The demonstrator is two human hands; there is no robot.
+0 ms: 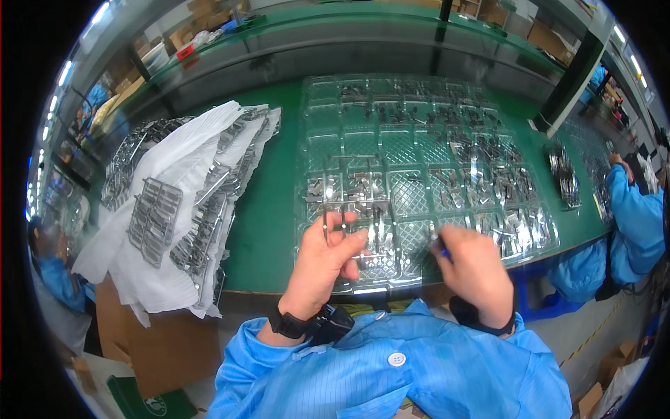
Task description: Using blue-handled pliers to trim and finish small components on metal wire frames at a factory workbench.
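My left hand (322, 258) is closed on a thin silvery frame (359, 203) with crossbars and narrow pieces, like a sprue of small parts. The frame is held over the near left compartments of a clear plastic tray (401, 148). Just right of it, my right hand (478, 269) is curled around a small blue-handled tool (440, 247). Its tip points up and left, and motion blur hides its exact kind. Small silvery pieces (450, 185) lie in many compartments, with dark ones in the far rows.
Silvery part frames (157, 218) are stacked with white foam sheets (174, 157) on the green table (258, 230) at left. Another bundle of frames (562, 174) lies right of the tray, near a post (576, 84). A co-worker in blue (635, 209) sits at far right.
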